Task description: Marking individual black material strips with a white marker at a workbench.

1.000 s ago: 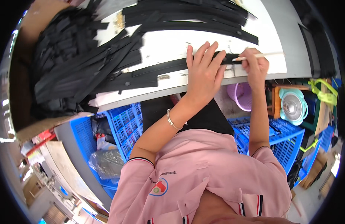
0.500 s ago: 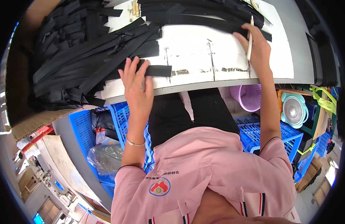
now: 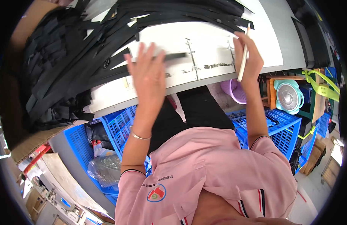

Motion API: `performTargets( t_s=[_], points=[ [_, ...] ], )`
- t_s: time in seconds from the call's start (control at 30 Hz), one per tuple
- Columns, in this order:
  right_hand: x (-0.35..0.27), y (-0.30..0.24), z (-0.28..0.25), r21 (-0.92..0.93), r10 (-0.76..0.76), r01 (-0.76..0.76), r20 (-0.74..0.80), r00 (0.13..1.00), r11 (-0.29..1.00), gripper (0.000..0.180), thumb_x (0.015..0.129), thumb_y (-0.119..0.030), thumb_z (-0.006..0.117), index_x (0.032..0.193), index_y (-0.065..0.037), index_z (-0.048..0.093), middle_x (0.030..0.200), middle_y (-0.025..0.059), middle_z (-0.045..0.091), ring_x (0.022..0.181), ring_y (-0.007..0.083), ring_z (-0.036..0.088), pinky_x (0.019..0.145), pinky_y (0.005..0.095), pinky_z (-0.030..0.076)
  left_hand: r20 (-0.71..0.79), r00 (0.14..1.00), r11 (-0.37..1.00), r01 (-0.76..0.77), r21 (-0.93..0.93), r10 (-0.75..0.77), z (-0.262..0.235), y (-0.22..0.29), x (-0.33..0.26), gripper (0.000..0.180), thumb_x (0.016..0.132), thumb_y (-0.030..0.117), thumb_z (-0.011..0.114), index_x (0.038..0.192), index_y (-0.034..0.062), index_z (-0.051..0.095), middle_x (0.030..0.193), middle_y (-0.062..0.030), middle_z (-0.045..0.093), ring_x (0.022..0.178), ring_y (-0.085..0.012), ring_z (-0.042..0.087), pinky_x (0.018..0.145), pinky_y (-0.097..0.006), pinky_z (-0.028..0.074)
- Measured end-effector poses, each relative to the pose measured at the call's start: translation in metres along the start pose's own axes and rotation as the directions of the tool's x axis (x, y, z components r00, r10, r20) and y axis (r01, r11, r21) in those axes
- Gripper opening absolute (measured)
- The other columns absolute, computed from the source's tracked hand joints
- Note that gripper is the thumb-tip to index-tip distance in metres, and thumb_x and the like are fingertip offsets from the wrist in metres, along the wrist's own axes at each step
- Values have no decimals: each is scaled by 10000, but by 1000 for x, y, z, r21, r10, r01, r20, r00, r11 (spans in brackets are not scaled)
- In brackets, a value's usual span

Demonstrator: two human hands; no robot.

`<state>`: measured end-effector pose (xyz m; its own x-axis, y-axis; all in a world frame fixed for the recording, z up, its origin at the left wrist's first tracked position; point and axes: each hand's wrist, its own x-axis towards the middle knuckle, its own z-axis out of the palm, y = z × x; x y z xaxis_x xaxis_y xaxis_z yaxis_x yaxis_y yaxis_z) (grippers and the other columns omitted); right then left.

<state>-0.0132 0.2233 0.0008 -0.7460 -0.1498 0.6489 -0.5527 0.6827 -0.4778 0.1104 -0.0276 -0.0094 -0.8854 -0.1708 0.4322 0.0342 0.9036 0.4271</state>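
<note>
My left hand (image 3: 149, 73) lies palm down with its fingers stretched out, slightly blurred, over a narrow black strip (image 3: 175, 56) whose end sticks out to the right. My right hand (image 3: 253, 62) is closed around a slim white pencil (image 3: 243, 60), held upright with its tip pointing away from me. Beneath both hands is a white sheet (image 3: 169, 37) with black lines and smudges along its near side. A large heap of black fabric strips (image 3: 76, 63) spreads left of my left hand, and more strips (image 3: 181, 13) run along the far side.
An open cardboard box (image 3: 34, 144) holds strips at the left. Below the grey table edge (image 3: 181, 85) stand blue plastic crates (image 3: 282, 129), a purple basket (image 3: 233, 92) and a small turquoise fan (image 3: 289, 96). A dark flat object (image 3: 304, 43) lies at the table's right.
My left hand has moved right across the sheet, and the end of the strip by it lies further right. The view has shifted a little. My right hand still holds the pencil.
</note>
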Motion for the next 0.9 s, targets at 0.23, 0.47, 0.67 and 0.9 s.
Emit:
performTargets(
  t_s=[0.23, 0.47, 0.67, 0.9],
  points=[
    [-59, -41, -1, 69, -191, 182, 159, 969, 981, 407, 855, -161, 793, 1233, -75, 670, 1285, 111, 708, 1200, 292, 661, 1002, 415, 492, 184, 976, 988, -92, -127, 114, 39, 64, 5, 440, 972, 178, 673, 1394, 58, 635, 1525, -157, 535, 1487, -345, 411, 1238, -574, 200],
    [-54, 23, -27, -149, -115, 175, 341, 933, 973, 439, 899, -175, 754, 1314, -88, 638, 1427, 64, 646, 1401, 270, 537, 1224, 494, 298, 215, 976, 999, -35, -19, 39, 13, 51, -20, 660, 967, 305, 689, 1511, -5, 479, 1561, -184, 478, 1510, -355, 360, 1245, -585, 147],
    [-45, 49, -50, -217, -133, 223, 364, 922, 950, 295, 994, -215, 644, 1249, -68, 661, 1402, 68, 665, 1411, 264, 530, 1241, 475, 256, 194, 976, 993, 81, 82, -95, -10, 28, -42, 718, 966, 375, 690, 1532, 4, 450, 1616, -170, 414, 1537, -326, 325, 1244, -599, 71],
    [-46, 50, -49, -205, -122, 202, 348, 930, 958, 268, 997, -185, 638, 1235, -65, 660, 1392, 69, 671, 1396, 255, 545, 1232, 458, 278, 131, 969, 975, 194, 113, -208, -29, 4, -61, 778, 915, 429, 751, 1523, 32, 472, 1607, -139, 435, 1541, -353, 305, 1221, -641, 1]
  ],
)
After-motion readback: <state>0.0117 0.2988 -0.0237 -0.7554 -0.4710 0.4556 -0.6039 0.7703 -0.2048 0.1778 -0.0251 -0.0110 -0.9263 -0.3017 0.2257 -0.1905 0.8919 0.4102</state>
